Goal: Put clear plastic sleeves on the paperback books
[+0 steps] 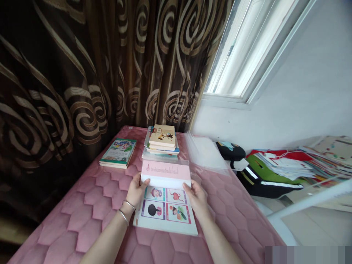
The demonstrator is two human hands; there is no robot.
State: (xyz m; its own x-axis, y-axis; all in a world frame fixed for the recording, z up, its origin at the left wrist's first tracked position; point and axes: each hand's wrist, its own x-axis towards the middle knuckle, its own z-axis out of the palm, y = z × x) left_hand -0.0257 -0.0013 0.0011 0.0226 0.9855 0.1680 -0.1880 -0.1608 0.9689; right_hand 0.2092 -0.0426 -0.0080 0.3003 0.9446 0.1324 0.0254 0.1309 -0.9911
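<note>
An open picture book lies in front of me on the pink quilted mattress. Its lower page shows several framed cartoon pictures. The upper part is pink with printed text, and a shiny clear edge shows along it. My left hand grips the book's left side, thumb on top near the fold. On the right side my right hand holds it the same way, thumb over the white strip. Fingers underneath the book are partly hidden.
Behind the book stands a stack of books. Two or so green-edged books lie to the left. Clear plastic sheets lie at the right edge, near a black pouch and a green-and-black bag. A patterned curtain hangs behind.
</note>
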